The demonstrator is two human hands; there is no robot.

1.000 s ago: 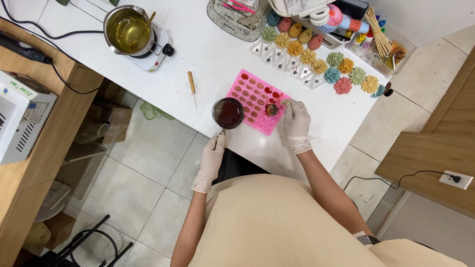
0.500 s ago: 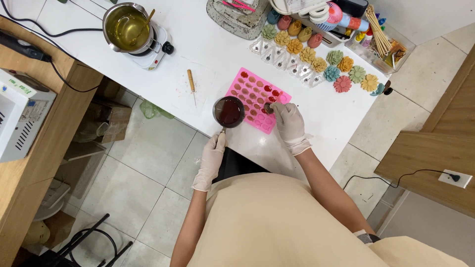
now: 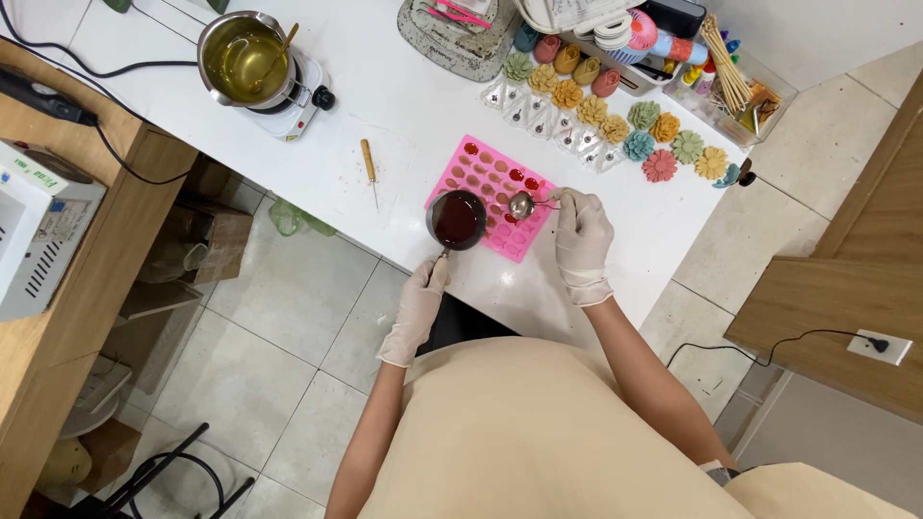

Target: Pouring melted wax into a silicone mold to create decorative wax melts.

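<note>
Far on the left, a metal pot (image 3: 243,56) of yellow liquid sits on a small white burner (image 3: 288,96). A little tool with a wooden handle (image 3: 369,168) lies on the white table (image 3: 404,106). The left hand (image 3: 420,300), in a white glove, is closed around the handle of a small pan (image 3: 458,220) full of dark red liquid. The pan is just at the near left edge of the pink mold (image 3: 492,192). The right hand (image 3: 582,235), also gloved, pinches a metal spoon (image 3: 524,204). The spoon is over the mold, just right of the pan. Some mold holes are red. Colourful flower shapes (image 3: 660,165) lie far on the right.
</note>
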